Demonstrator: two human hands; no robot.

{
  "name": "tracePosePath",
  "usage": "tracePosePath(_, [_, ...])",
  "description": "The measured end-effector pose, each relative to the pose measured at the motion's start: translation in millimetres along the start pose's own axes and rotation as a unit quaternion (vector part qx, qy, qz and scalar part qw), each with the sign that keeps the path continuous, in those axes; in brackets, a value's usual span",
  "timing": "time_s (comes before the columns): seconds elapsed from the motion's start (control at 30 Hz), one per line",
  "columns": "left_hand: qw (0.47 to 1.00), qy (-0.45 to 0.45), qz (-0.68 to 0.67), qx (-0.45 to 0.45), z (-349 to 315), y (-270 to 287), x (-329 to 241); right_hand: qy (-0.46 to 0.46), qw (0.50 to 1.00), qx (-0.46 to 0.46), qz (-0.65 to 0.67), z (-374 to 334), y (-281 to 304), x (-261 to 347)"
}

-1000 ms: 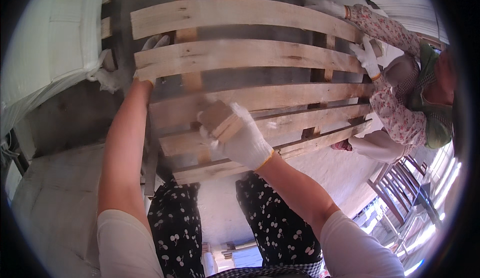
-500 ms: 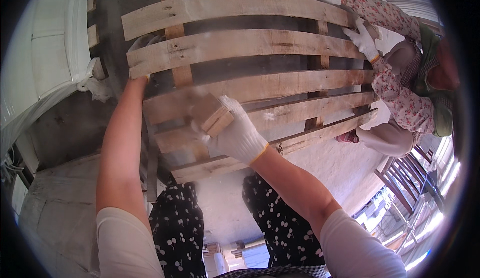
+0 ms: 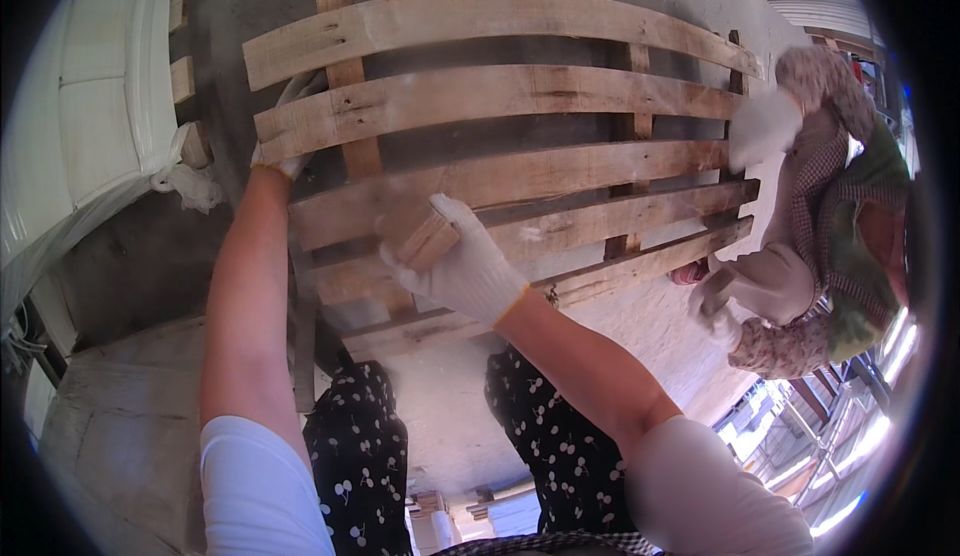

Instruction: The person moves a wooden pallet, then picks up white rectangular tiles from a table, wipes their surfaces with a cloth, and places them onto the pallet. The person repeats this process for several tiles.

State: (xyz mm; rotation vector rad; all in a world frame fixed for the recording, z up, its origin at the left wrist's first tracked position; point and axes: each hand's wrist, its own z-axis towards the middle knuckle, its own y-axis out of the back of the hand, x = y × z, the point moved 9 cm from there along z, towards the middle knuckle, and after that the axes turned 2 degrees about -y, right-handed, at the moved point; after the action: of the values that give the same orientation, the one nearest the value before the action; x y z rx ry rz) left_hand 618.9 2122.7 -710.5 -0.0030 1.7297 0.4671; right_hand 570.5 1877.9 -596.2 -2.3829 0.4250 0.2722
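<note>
A slatted wooden pallet point(image 3: 520, 164) spans the space before me. My left hand point(image 3: 288, 163), in a white glove, is closed around the left end of its second slat; the fingers pass behind the board and show partly in the gap above. White-gloved too, my right hand point(image 3: 463, 263) grips a short wooden block point(image 3: 428, 240) with its sawn end turned up. That hand is over the lower left slats, and a blur near the block hides whether it touches them.
At the right, a person point(image 3: 800, 196) in a flowered sleeve bends beside the pallet, one gloved hand point(image 3: 765, 128) blurred near its right end. White plastic-wrapped goods point(image 3: 105, 86) stand at the left. Crumpled plastic point(image 3: 195, 184) hangs from them.
The other person's hands have left the pallet's upper right end; one is lower now, near their knee. The pallet and both my hands have hardly moved.
</note>
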Motion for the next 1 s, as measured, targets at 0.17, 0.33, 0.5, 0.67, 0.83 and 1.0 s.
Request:
tracePosePath(0.17, [0.994, -0.024, -0.091, -0.061, -32.2, 20.3, 48.2, 0.005, 0.999, 0.019, 0.047, 4.6, 4.4, 1.2])
tracePosePath(0.33, [0.743, 0.204, -0.536, -0.345, -106.0, 45.3, 71.8, 0.022, 0.999, 0.011, -0.022, 0.2, 0.3, 3.4])
tracePosePath(0.5, [0.759, 0.334, -0.394, -0.396, -195.7, 49.5, -13.9, 0.083, 0.974, -0.01, -0.211, -45.0, 8.9, -8.5])
tracePosePath(0.67, [0.851, 0.302, -0.188, -0.386, -207.9, 58.1, -121.4, -0.03, 0.777, -0.087, -0.623, -112.2, 67.6, -72.8])
tracePosePath(0.83, [0.96, 0.048, 0.157, -0.227, -163.2, 45.3, -213.8, 0.045, 0.801, -0.412, -0.433, -103.9, 197.1, -84.2])
tracePosePath(1.0, [0.967, 0.091, 0.194, -0.141, -207.8, -15.9, -199.1, 0.227, 0.664, -0.451, -0.551, -44.4, 251.8, -87.0])
